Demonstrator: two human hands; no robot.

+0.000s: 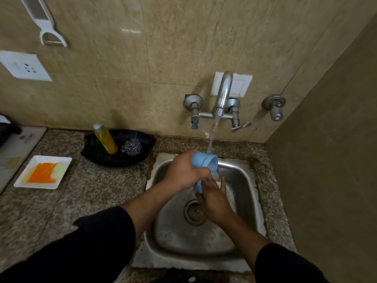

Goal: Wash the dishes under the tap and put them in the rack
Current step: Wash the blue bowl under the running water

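- Water ran from the tap (223,92) onto the blue cup (205,161), held over the back of the sink (173,231).
- The left hand (183,170) gripped the cup's body; the right hand (214,198), fingers straight, touched its lower end.
- Judged: rinse under way, cup not yet racked.
- No rack in view.
- A white plate (42,172) with orange residue lay on the desk left of the sink, likely unwashed.

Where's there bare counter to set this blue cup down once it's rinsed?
Best is the granite counter between the white plate and the sink rim, in front of the black dish. The strip between sink and right wall looks narrow. Back left is crowded: the dish holds a yellow bottle and steel scourer.
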